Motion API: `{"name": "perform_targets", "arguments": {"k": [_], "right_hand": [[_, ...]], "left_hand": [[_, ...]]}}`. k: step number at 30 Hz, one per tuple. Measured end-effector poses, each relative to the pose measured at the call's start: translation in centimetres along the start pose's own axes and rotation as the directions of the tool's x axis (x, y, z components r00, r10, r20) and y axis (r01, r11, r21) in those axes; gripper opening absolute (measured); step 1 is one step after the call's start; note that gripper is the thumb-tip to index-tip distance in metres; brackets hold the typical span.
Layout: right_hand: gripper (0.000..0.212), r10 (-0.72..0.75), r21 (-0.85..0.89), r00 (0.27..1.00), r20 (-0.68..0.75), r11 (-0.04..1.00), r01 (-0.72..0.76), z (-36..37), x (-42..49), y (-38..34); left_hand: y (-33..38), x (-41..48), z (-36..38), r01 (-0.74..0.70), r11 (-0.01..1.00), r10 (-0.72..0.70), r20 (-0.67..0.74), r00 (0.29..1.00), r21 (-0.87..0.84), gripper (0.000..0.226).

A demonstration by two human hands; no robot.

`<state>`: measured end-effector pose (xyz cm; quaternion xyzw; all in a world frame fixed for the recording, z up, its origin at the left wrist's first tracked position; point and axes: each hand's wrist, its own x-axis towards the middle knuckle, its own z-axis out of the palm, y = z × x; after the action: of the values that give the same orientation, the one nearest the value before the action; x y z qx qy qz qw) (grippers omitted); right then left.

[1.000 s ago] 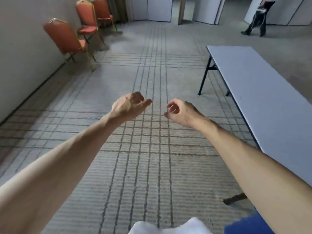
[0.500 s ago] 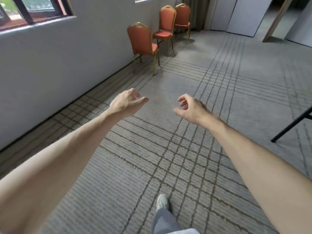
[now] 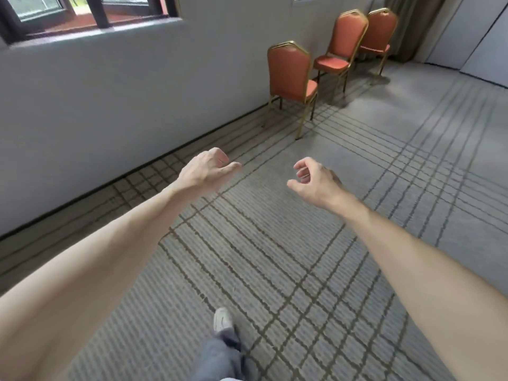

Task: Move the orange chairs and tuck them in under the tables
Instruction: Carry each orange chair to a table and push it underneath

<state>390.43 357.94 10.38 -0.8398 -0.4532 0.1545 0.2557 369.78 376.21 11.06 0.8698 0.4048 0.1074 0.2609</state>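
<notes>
Three orange chairs with gold frames stand in a row along the white wall. The nearest chair [image 3: 290, 75] shows me its back, the second chair [image 3: 341, 48] stands just behind it, and the third chair [image 3: 380, 31] is by the curtain. My left hand [image 3: 204, 171] and my right hand [image 3: 313, 180] are stretched out in front of me over the carpet, well short of the nearest chair. Both hold nothing and their fingers hang loosely curled. No table is in view.
The white wall [image 3: 123, 100] with a window [image 3: 82, 12] runs along the left. A curtain [image 3: 412, 26] and white panels [image 3: 478, 37] close the far right corner. My foot [image 3: 222, 318] steps forward on the lined grey carpet [image 3: 357, 243].
My view has swung left and the table has left the frame. The chairs are now closer and further right. My hands kept their pose, empty.
</notes>
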Motion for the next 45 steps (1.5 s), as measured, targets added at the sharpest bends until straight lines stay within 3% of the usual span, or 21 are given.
{"name": "perform_targets", "arguments": {"k": [10, 19, 31, 39, 45], "right_hand": [[0.043, 0.070, -0.105, 0.998, -0.010, 0.992, -0.070, -2.0, 29.0, 3.5], [0.044, 0.120, -0.079, 0.991, -0.062, 0.989, -0.125, -3.9, 51.7, 5.8], [0.047, 0.121, 0.012, 0.990, -0.070, 0.993, -0.120, -6.8, 86.0, 10.8], [0.047, 0.095, -0.032, 0.991, -0.099, 0.995, -0.099, -10.6, 103.7, 13.6], [0.051, 0.160, -0.079, 0.979, -0.126, 0.982, -0.170, -11.1, 118.4, 17.2]], "left_hand": [[-1.3, 30.4, 0.7, -0.041, 0.995, 0.045, 0.040, 0.998, -0.093, 0.064], [-0.9, 53.4, 0.8, -0.061, 0.993, 0.060, -0.007, 0.998, -0.103, 0.064], [1.4, 86.2, 1.0, -0.017, 0.999, 0.021, 0.097, 0.995, -0.036, 0.071], [3.0, 107.1, 2.0, -0.069, 0.995, 0.073, 0.073, 0.995, -0.066, 0.067], [3.7, 123.6, 4.9, -0.166, 0.981, 0.178, 0.115, 0.977, -0.102, 0.057]]}}
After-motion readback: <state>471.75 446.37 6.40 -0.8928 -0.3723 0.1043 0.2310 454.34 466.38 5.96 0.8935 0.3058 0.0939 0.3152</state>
